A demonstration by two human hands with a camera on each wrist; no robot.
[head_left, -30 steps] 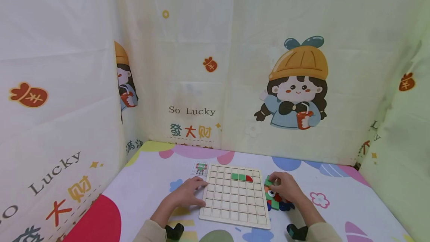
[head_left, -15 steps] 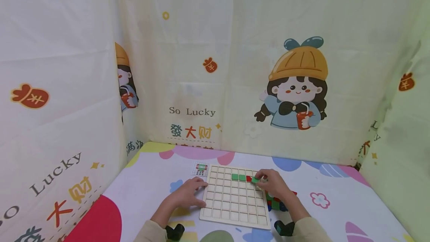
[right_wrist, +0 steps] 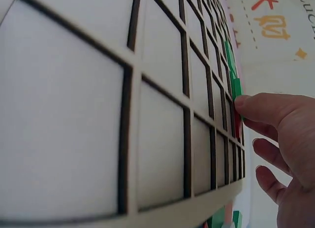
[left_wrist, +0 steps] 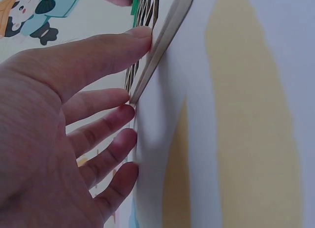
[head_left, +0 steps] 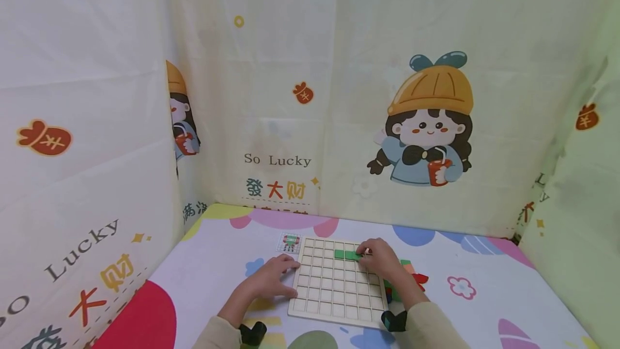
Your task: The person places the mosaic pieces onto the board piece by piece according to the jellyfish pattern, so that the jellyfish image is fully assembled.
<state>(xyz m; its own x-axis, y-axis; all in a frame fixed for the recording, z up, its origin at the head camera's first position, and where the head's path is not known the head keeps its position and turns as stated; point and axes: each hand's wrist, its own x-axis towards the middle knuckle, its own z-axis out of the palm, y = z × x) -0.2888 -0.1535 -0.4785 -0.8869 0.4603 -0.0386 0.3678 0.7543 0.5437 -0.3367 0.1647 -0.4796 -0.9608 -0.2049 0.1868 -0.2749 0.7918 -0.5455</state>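
Note:
A pale wooden grid board [head_left: 329, 285] lies on the table, with green square tiles [head_left: 340, 254] in a row near its far side. My right hand [head_left: 384, 260] is over that row and pinches a small green piece, mostly hidden by the fingers. In the right wrist view, a red piece [right_wrist: 237, 127] sits in the board beside the thumb. My left hand [head_left: 272, 278] has its fingers spread, with thumb and fingertips resting against the board's left edge; in the left wrist view the thumb [left_wrist: 140, 35] touches the rim.
Loose pieces in green, orange and red [head_left: 420, 279] lie to the right of the board, partly behind the right forearm. A small picture card [head_left: 290, 243] lies at the board's far left corner. Printed cloth walls [head_left: 271, 123] surround the table.
My right hand has gone from the loose pieces onto the board, bringing a green piece to the right of the red one, then shifted slightly left over it. The left hand stays put.

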